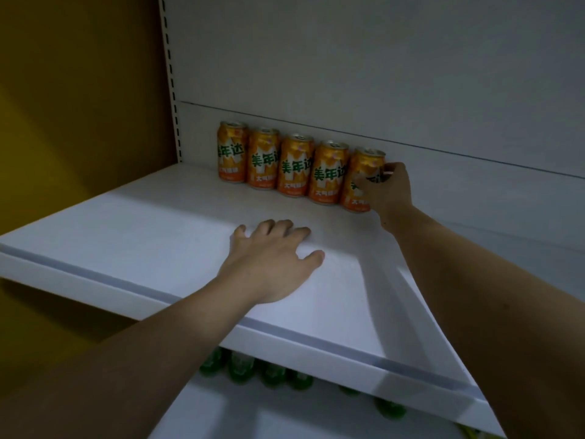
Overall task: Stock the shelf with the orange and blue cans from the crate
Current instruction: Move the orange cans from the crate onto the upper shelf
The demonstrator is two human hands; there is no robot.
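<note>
Right-hand fingers [391, 172] wrapped around the fifth orange can [361, 185], end of the row at the back of the shelf [158, 229]. Standing upright, label forward-ish, hard to tell exactly. Best to nudge snug against its neighbour, then release straight. Left hand [272, 261] resting flat, holding nothing.

orange cans [292, 166] with green "美年达" lettering, smaller white text unreadable

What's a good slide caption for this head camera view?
Right hand grips the fifth orange can in a row at the shelf back; left hand rests flat.
</note>
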